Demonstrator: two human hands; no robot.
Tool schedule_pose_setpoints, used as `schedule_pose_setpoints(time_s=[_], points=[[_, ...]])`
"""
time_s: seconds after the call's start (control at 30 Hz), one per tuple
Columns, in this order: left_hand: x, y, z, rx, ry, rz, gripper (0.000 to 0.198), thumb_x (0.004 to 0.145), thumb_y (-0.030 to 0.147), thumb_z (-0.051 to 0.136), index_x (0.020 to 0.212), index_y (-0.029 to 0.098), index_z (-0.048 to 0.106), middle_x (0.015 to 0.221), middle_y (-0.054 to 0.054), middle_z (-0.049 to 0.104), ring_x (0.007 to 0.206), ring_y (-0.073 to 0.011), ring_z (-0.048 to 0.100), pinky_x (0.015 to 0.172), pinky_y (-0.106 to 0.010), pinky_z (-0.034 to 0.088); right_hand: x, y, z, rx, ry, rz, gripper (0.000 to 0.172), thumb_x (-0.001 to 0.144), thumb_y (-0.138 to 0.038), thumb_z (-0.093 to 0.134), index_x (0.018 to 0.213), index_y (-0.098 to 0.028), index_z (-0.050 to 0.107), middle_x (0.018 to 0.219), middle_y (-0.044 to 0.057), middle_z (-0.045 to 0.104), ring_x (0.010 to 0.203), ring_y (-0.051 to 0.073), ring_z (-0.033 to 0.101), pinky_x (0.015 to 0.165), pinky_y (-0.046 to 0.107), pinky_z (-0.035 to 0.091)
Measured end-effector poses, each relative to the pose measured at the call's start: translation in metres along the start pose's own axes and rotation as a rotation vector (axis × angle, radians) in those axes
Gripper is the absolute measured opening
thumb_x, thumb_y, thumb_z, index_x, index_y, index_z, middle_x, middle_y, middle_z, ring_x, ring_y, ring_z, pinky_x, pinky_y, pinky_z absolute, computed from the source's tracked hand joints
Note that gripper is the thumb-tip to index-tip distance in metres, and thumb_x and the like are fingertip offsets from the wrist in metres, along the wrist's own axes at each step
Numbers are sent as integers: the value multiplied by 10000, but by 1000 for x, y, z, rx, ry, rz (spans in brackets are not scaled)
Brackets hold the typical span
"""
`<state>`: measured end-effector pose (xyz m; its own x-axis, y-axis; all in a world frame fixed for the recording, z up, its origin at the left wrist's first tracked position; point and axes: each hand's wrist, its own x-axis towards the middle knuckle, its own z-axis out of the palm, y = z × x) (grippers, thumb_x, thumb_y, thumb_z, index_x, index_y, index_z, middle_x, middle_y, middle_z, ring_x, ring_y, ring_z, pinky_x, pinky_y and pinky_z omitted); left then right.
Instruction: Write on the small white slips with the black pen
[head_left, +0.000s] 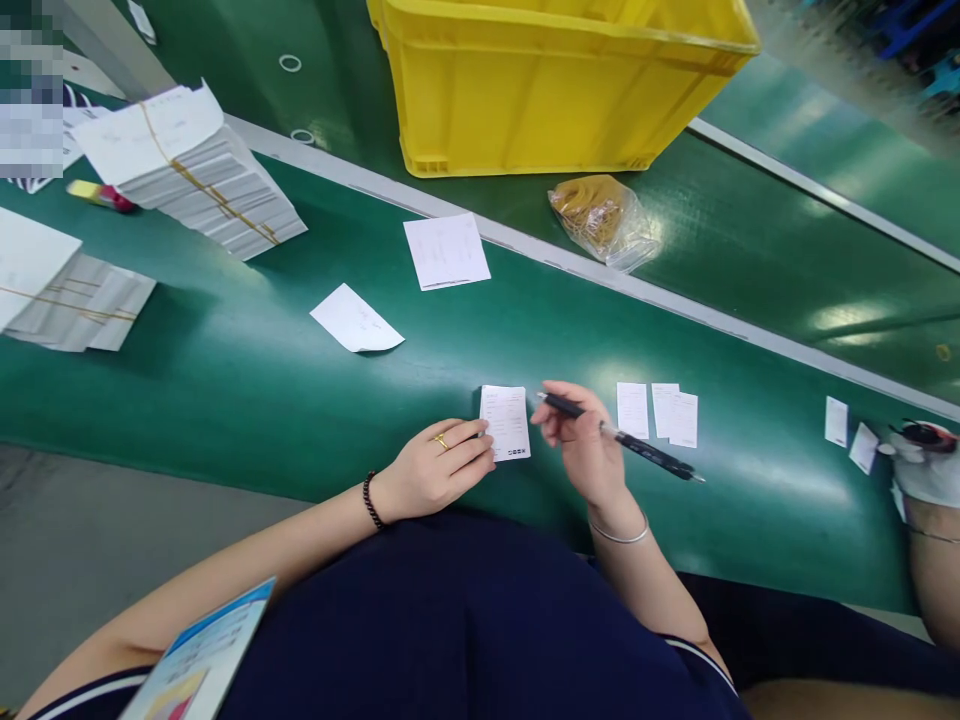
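Note:
In front of me on the green table lies a small stack of printed white cards (510, 420), with small black marks along its bottom edge. My left hand (439, 465) holds the stack at its left side, fingers close together and tips on the edge; the thumb is hidden. A black pen (652, 452) is gripped in my right hand (589, 440), just right of the stack. One pen end is near the stack and the other points right and down. Beyond that hand lie three loose white slips, one of them a single slip (632, 410) and two overlapping.
Rubber-banded paper bundles (217, 190) stand at left beside a yellow-and-red object (101, 195). Two paper sheets (448, 252) lie ahead. Behind the pale strip are a yellow crate (525, 100) and a bag of rubber bands (600, 215). At right, another person's gloved hand (926, 465) is near small slips.

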<state>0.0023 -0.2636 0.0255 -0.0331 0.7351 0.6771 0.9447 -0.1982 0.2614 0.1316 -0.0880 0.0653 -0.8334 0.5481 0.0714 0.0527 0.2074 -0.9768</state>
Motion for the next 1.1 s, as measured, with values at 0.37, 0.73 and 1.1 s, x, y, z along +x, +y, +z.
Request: schedule_pose_setpoints(time_s=[0.37,0.73,1.1], points=[[0,-1,0,-22,8,5,64,865,127,678,918,114,644,917,-67,727,1012,-228,695,872,-338,603,1,-3,17,-386,-87,-165,98,888,-239,576,949,-224,651,786,25,712,628,148,659,598,287,553],[-4,-1,1,-64,-3,-4,88,890,120,643,977,110,642,972,-86,705,1089,-232,660,924,-356,606,7,3,24,-445,-89,-419,111,828,-129,588,846,-215,655,719,16,719,605,145,642,617,289,549],[-2,-1,1,-39,-1,-17,51,880,140,662,930,136,652,966,-69,709,1031,-213,649,904,-387,602,8,1,25,-487,-101,-422,137,822,-122,576,841,-227,661,711,6,719,610,143,652,611,288,553]])
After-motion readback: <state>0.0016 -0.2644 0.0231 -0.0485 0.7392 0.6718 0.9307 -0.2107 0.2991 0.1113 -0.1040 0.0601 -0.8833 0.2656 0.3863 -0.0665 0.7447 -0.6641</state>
